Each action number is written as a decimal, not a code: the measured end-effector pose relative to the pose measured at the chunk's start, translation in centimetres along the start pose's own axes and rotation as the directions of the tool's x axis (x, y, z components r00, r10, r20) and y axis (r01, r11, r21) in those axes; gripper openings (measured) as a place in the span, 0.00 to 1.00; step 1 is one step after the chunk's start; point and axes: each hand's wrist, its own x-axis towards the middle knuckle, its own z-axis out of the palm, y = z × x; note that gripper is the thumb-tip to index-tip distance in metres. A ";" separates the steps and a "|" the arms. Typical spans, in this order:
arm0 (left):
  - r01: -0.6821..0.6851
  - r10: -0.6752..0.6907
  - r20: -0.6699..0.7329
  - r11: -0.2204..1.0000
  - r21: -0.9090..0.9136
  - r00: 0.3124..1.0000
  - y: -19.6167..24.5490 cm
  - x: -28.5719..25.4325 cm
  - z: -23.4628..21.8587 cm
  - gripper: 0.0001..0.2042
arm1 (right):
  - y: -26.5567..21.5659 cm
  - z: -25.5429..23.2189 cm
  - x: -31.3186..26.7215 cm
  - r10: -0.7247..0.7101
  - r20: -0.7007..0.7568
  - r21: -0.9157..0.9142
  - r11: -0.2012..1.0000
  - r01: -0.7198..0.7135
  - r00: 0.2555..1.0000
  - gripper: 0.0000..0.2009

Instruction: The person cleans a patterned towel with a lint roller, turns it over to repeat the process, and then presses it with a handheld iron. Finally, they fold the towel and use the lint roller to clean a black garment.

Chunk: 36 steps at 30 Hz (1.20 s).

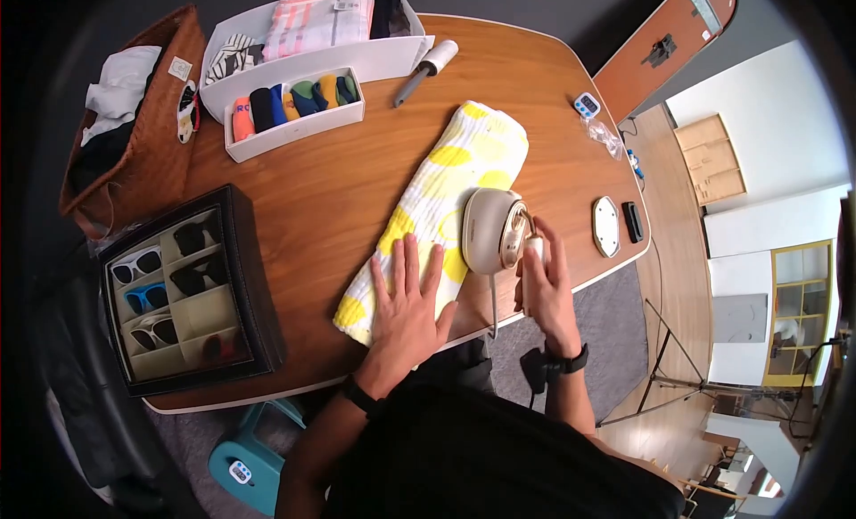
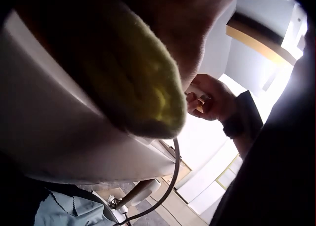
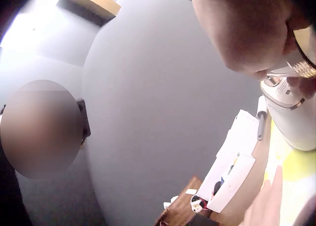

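A folded white cloth with yellow spots (image 1: 473, 153) lies slantwise over the table. My left hand (image 1: 408, 309) rests flat on its near end, fingers spread. Just right of those fingers, a cream and gold garment iron (image 1: 484, 234) stands on the cloth, its soleplate facing down and hidden. My right hand (image 1: 550, 292) grips the iron's handle, fingers curled round it. In the right wrist view the iron's body (image 3: 291, 120) shows below the right hand (image 3: 242, 33). The left wrist view is dark, with the cloth's rounded edge (image 2: 158, 93) hanging close to the camera and a cord (image 2: 174, 181) beyond it.
At the left stand a glasses case (image 1: 250, 296) and a wicker basket (image 1: 165, 135). Behind are a large white bin (image 1: 312, 60) with cloths, a small box (image 1: 299, 135) of rolled socks, and a lint roller (image 1: 426, 71). A white oval plate (image 1: 606, 226) lies right; a timer (image 1: 586, 105) sits farther back.
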 end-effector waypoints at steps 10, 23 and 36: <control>-0.039 0.039 -0.007 0.999 0.026 0.999 -0.3 -0.5 0.4 0.42 | -0.2 -0.4 7.4 -0.136 -0.093 -0.081 0.988 0.128 0.986 0.20; -0.058 0.058 -0.089 0.998 0.008 0.994 -0.7 -1.1 1.0 0.38 | 0.5 -4.8 23.2 -0.306 -0.282 -0.193 0.947 0.258 0.909 0.22; 0.180 -0.175 -0.264 0.984 -0.006 0.949 -0.5 -1.7 1.8 0.27 | -1.2 -0.1 3.0 -0.236 0.075 -0.327 0.912 0.248 0.969 0.21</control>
